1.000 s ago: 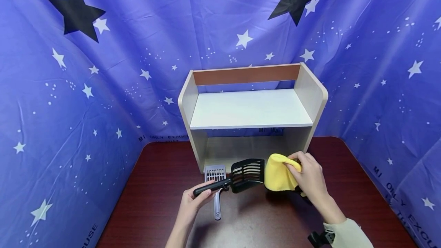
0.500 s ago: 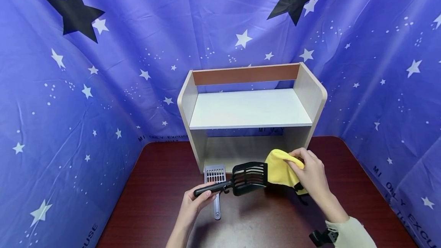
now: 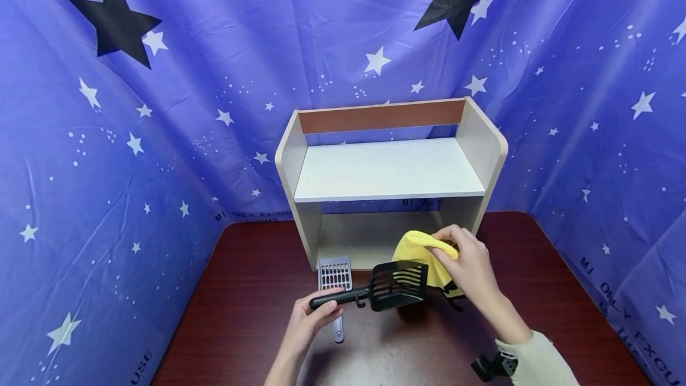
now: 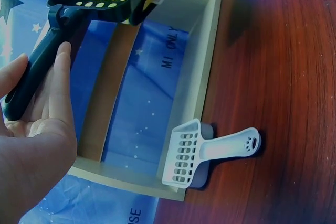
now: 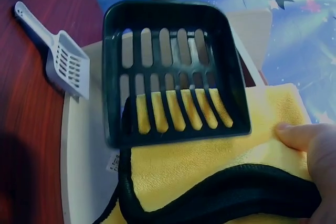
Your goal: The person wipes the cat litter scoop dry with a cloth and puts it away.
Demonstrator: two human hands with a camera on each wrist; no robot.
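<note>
Two hands meet over one long, black plastic scoop (image 3: 399,301) with a slotted pan, held up above the dark red wood-grain table (image 3: 241,290) in front of the pale two-tier shelf unit (image 3: 388,168). From the left hand (image 3: 313,317), which grips the handle between thumb and fingers, the scoop's long axis runs rightward, so its pan's far end lies nearest the right hand (image 3: 471,261). That hand pinches a folded, soft yellow cloth (image 3: 412,249) with black edging, thumb and fingers closed on a fold near its upper edge. The cloth is behind the pan's outer half, where yellow shows through the slots; whether it actually presses on the plastic cannot be told. The right forearm slants in from the lower right, its wrist above the pan; the left forearm rises from below. A pale grey slotted scoop (image 4: 205,151) lies on the table by the shelf's front edge, behind the black handle.
</note>
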